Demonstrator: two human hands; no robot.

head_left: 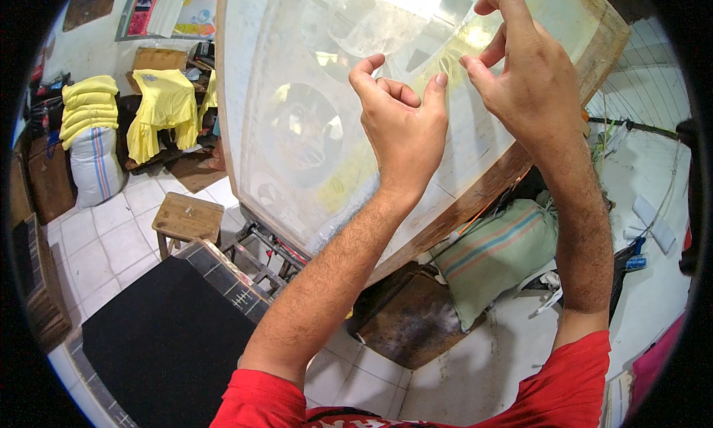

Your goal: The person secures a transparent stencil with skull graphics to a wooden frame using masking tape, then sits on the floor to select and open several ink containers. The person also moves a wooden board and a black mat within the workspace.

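Note:
In front of me a large wood-edged mesh screen (282,198) stands tilted, with round and angular translucent shapes on it. My left hand (405,120) is raised before its middle, index finger and thumb apart and the other fingers curled. Slightly higher and to the right is my right hand (531,72). Its thumb and a finger pinch what looks like a thin clear strip (451,63), which hangs close to my left thumb. Whether that thumb touches the strip is hard to make out. The right index finger arches above the pinch.
A black flat board (167,346) lies at lower left, near a wooden stool (189,216). Folded yellow shirts (90,109) top a striped white sack (96,164); another yellow shirt (161,112) lies beside them. Below the screen rest a greenish sack (494,257) and a brown board (412,317).

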